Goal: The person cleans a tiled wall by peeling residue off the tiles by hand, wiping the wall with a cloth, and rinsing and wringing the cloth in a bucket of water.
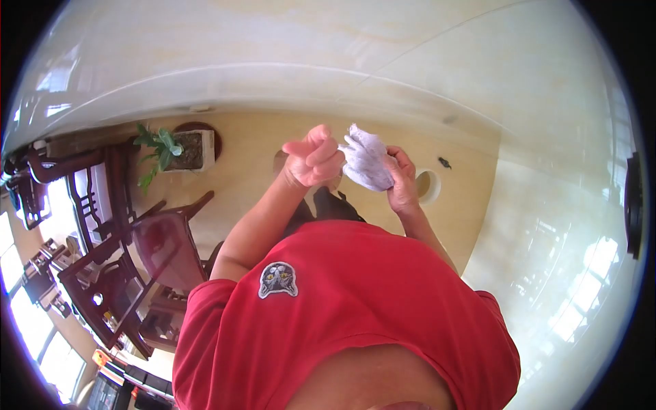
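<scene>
A crumpled pale lavender-white cloth (369, 160) is bunched up in my right hand (403, 179), with the thumb and fingers closed on its right side. Loose folds and a frayed tip stick out at its top and left. Just to the left of it, my left hand (314, 157) is raised with the fingers curled in and one digit pointing left. Nothing shows in that hand, and its fingers come very close to the cloth's left edge; whether they touch I cannot tell. Both hands are in front of my red shirt (355, 287), above the floor.
Ahead rises a glossy pale wall (287, 41), curving round to the right. A potted plant (167, 147) stands on the left, near dark wooden chairs (167, 246). On the floor lie a white round object (428, 186) and a small dark item (445, 162).
</scene>
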A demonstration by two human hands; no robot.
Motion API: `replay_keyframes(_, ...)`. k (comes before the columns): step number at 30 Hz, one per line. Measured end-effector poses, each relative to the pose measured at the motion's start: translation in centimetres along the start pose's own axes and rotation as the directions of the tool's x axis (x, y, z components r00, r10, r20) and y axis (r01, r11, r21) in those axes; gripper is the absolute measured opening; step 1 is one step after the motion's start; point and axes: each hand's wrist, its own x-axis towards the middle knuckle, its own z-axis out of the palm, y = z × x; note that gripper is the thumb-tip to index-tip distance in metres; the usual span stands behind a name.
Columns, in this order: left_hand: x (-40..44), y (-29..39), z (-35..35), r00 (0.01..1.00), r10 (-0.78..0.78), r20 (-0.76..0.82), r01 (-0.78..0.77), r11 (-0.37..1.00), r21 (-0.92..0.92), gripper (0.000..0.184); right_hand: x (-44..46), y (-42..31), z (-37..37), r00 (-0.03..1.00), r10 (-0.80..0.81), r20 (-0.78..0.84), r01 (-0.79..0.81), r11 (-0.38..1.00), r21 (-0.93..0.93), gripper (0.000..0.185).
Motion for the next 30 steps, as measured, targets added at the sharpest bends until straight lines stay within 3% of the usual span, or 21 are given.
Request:
replay_keyframes(4,-1.1,0.4,0.3,0.962,0.019,-0.273,0.024,0.988,0.154,0.016,0.0,0.4,-0.6,1.000,0.000,0.003,0.000,1.000,-0.026,0.030)
replay_keyframes(7,-1.5,0.1,0.4,0.921,0.030,-0.389,0.072,0.967,0.246,0.009,-0.1,0.0,-0.6,1.000,0.017,0.007,-0.017,0.999,-0.033,0.033)
replay_keyframes(12,-4.7,0.2,-1.0,0.819,0.099,-0.565,0.044,0.971,0.235,0.021,-0.5,-0.3,0.3,1.000,-0.002,-0.026,0.001,0.999,-0.045,0.039)
replay_keyframes(18,-7.8,0.0,-1.0,0.688,0.160,-0.708,0.094,0.947,0.306,0.021,-0.2,-3.6,6.1,0.932,-0.361,-0.026,0.354,0.924,-0.146,0.039)
replay_keyframes(20,-8.2,-0.1,-0.6,0.648,0.161,-0.744,0.145,0.933,0.328,0.020,1.7,-5.1,9.7,0.660,-0.746,0.088,0.737,0.620,-0.268,0.037)
replay_keyframes(22,-8.1,-0.6,0.0,0.494,0.256,-0.831,0.180,0.905,0.386,0.020,4.3,-7.3,13.0,0.261,-0.917,0.301,0.888,0.106,-0.448,0.039)
replay_keyframes(23,-8.0,-0.9,0.2,0.413,0.304,-0.858,0.205,0.887,0.413,0.019,6.0,-8.4,15.3,-0.018,-0.930,0.367,0.911,-0.167,-0.378,0.040)
replay_keyframes(24,-8.2,-0.8,-0.1,0.388,0.312,-0.867,0.245,0.872,0.423,0.018,7.8,-7.8,16.5,-0.003,-0.876,0.482,0.934,-0.175,-0.312,0.034)
replay_keyframes(25,-8.8,-0.7,-0.6,0.362,0.321,-0.875,0.286,0.855,0.432,0.017,8.6,-8.2,18.3,-0.131,-0.850,0.510,0.860,-0.353,-0.369,0.029)
replay_keyframes(26,-9.2,-0.5,-1.1,0.336,0.334,-0.881,0.327,0.835,0.442,0.017,9.9,-7.5,18.7,-0.072,-0.762,0.644,0.753,-0.465,-0.466,0.028)
replay_keyframes(28,-9.7,-0.5,-1.4,0.335,0.376,-0.864,0.331,0.812,0.481,0.016,12.4,-5.9,18.2,-0.188,-0.697,0.692,0.648,-0.618,-0.446,0.028)
replay_keyframes(29,-9.7,-0.5,-1.5,0.333,0.398,-0.855,0.329,0.801,0.501,0.016,12.6,-6.1,18.0,-0.239,-0.654,0.718,0.588,-0.686,-0.428,0.028)
replay_keyframes(30,-9.8,-0.5,-1.5,0.316,0.403,-0.859,0.330,0.802,0.498,0.016,12.4,-6.5,17.3,-0.193,-0.661,0.725,0.637,-0.646,-0.420,0.027)
